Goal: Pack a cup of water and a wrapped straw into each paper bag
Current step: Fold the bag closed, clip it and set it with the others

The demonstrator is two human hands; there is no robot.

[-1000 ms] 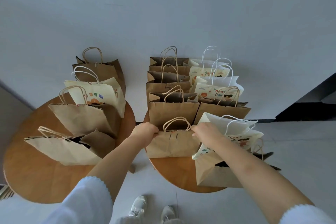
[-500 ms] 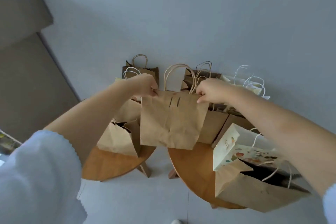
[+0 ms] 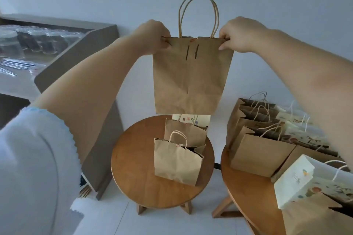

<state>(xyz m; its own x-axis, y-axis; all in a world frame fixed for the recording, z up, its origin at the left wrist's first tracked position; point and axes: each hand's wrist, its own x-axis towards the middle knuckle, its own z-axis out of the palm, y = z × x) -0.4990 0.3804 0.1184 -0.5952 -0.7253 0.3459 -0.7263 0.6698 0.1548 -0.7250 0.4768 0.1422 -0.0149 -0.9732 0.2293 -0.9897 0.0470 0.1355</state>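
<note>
I hold a brown paper bag (image 3: 191, 80) with two dark marks up in the air in front of the wall. My left hand (image 3: 152, 37) pinches its top left corner and my right hand (image 3: 238, 34) pinches its top right corner. Its twisted handles stand upright between my hands. The bag hangs flat above the left round table (image 3: 133, 177). Clear cups (image 3: 28, 40) with lids stand in a row on the counter at the far left, and wrapped straws (image 3: 13, 65) lie in front of them.
Three paper bags (image 3: 177, 160) stand on the left round table. The right round table (image 3: 246, 196) carries several brown bags (image 3: 256, 150) and white printed bags (image 3: 298, 181). A grey counter side panel (image 3: 76, 59) rises at the left. Pale floor lies below.
I lifted the marked brown bag from the right table and swung it up and left; it now hangs over the left table. The counter with cups has come into view.
</note>
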